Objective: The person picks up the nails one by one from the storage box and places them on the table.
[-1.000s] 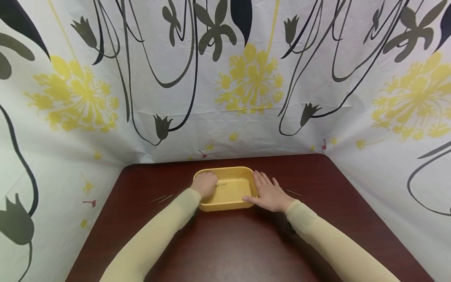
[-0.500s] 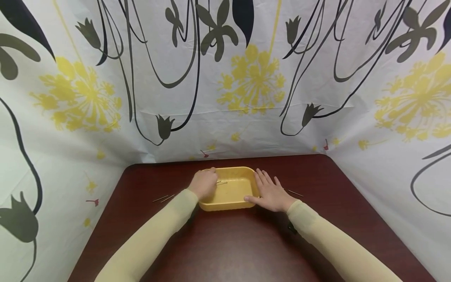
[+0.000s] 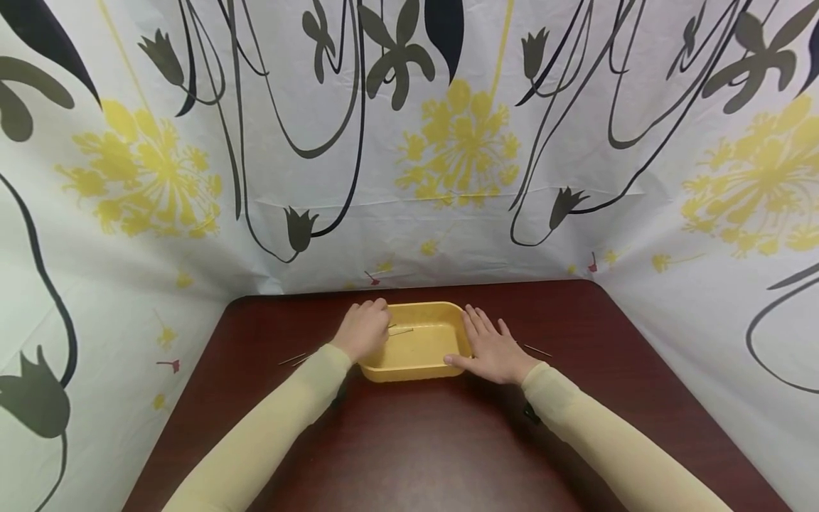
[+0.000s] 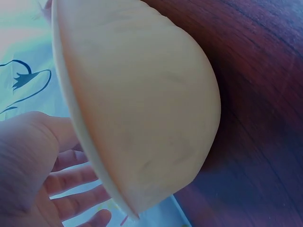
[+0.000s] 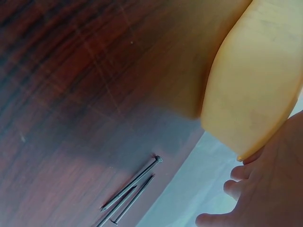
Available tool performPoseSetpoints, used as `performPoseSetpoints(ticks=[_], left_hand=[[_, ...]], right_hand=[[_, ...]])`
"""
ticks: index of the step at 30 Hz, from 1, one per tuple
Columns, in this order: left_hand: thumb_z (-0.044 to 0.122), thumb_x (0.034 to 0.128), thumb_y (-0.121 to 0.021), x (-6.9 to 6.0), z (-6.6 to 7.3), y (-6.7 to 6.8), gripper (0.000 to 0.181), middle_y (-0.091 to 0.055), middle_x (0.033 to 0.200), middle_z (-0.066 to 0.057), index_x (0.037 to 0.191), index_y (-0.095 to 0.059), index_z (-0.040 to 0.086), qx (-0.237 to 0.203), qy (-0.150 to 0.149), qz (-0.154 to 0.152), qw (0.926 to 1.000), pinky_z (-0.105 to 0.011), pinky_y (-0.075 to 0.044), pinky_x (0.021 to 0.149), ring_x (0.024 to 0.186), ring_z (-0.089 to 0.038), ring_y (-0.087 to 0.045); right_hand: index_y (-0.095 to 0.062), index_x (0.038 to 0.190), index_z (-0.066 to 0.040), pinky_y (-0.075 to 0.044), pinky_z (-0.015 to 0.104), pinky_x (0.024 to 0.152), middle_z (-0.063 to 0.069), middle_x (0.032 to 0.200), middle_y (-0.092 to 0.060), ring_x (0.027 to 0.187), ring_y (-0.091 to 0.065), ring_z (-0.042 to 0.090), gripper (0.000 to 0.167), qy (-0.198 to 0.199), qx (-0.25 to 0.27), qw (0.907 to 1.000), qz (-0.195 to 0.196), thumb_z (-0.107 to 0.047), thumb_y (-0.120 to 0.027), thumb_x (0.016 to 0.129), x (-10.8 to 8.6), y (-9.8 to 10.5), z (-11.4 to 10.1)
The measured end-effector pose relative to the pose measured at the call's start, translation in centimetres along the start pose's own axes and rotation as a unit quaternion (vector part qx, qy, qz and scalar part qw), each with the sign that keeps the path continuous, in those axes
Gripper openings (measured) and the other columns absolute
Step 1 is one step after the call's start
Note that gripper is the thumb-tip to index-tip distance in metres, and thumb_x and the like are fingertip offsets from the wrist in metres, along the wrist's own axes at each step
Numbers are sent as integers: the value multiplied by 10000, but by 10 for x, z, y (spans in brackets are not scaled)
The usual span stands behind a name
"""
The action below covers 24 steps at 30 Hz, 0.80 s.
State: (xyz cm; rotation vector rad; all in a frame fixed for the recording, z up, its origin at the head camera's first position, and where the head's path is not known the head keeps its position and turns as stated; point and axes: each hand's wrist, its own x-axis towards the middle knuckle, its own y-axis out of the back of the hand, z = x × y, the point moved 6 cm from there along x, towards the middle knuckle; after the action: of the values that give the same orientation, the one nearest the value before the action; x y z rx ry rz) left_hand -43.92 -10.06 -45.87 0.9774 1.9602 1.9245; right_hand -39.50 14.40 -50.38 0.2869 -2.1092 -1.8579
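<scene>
A shallow yellow plastic tray (image 3: 419,372) sits on the dark table. At its left end is my left hand (image 3: 362,331), over the rim, with bent fingers. Thumb and finger ends go behind the rim in the left wrist view, while the other fingers (image 4: 75,177) are spread; whether they pinch anything is hidden. Thin metal nails (image 3: 402,331) show in the tray close to this hand. My right hand (image 3: 489,352) rests against the tray's right end, fingers straight, thumb over the near right corner.
More nails lie on the table: a few (image 5: 132,183) beyond the right end, and some (image 3: 293,359) to the left, partly covered by the sleeve. A small dark object (image 3: 531,414) shows beside the right sleeve. Patterned cloth (image 3: 409,235) stands behind the table.
My left hand has shifted left and up, from inside the tray toward its left rim, uncovering more of the interior. My right hand stays in place.
</scene>
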Motion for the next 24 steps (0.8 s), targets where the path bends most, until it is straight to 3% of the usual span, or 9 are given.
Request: performPoseSetpoints(ticks=[4,24], left_hand=[[152,904,-664,-5,-6,7,63,-628,1135,-37,905,-723,133,-132,91,89,9998,-427,-502,782,962,-257,-611],[157,931,-652,-31,-22,31,94,-615,1194,-51,963,-727,110,-298,271,448,9982,-487,-437,928,1119,-288,-559]], right_hand=[[-129,1610,-33,-151,682,1127,121,1679,-37,1528,-101,321,1152,15,2,10000,-14,-883,-306,854,1,0,-1],[-138,1608,-27,-151,682,1128,129,1676,-63,1524,-130,328,1168,-54,24,9999,-111,-897,-285,843,1,0,0]])
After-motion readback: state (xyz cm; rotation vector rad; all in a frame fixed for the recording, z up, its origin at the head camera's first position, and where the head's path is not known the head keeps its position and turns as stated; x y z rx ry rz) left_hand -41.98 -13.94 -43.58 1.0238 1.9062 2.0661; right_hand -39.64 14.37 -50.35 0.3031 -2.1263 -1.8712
